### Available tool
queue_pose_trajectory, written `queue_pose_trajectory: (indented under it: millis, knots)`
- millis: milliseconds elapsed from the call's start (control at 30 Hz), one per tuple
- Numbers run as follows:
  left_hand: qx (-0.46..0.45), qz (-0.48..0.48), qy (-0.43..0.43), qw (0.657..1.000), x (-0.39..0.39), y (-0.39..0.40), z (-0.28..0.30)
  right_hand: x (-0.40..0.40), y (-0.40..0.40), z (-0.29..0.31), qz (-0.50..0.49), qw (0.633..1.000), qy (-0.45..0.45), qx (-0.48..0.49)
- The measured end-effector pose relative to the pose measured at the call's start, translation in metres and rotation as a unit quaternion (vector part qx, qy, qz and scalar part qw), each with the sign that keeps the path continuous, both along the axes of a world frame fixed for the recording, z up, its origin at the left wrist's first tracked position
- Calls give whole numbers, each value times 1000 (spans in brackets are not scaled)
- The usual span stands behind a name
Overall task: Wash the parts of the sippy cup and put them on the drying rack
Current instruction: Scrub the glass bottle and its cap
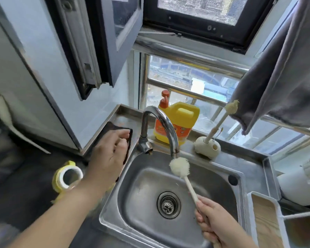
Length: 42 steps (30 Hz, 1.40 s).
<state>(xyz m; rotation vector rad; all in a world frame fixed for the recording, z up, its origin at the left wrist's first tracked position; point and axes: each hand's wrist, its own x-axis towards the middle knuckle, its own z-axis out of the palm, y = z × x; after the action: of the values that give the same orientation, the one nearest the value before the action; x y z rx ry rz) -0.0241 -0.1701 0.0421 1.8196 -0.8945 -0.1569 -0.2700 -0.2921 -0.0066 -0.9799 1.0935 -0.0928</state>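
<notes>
While my right hand (216, 221) grips the handle of the brush (179, 166) with curled fingers, its sponge head sits just under the spout of the tap (161, 122), over the sink (132, 203). My left hand (111, 151) is reaching toward the tap's base, above a dark cloth (115, 127) on the sink's rim; its fingers look loosely bent and hold nothing that I can see, though motion blur makes me hedge on whether they touch the cloth or the tap. No water shows at the spout. The cup (67, 176), yellow with its open mouth facing up, stands on the dark worktop left of the sink, near my left forearm; I cannot make out its other parts. I judge this as the very start: wetting the brush before any washing. Next I need the tap opened, which calls for the left hand finding the valve, then soap from the yellow bottle (175, 122) behind the tap. The rack (265, 221), as I take it, waits at the right.
</notes>
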Motion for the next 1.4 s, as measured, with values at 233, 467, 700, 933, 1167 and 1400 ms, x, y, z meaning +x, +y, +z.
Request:
queue_pose_trajectory:
  millis: [233, 467, 700, 933, 1167, 1400]
  knots:
    - [48, 96, 1, 994, 9, 90, -49, 37, 55, -1, 103, 994, -13, 43]
    - [59, 160, 32, 985, 10, 141, -86, 76, 81, 10, 196, 981, 10, -14]
    - [138, 185, 129, 964, 2, 155, -129, 82, 93, 18, 211, 977, 7, -33]
    - [303, 186, 32, 934, 17, 132, -134, 68, 93, 18, 256, 964, 15, -66]
    - [239, 200, 11, 950, 15, 129, -129, 55, 92, 31, 256, 963, 2, -87]
    - [113, 92, 50, 988, 3, 127, -84, 45, 92, 60, 221, 971, -77, -48]
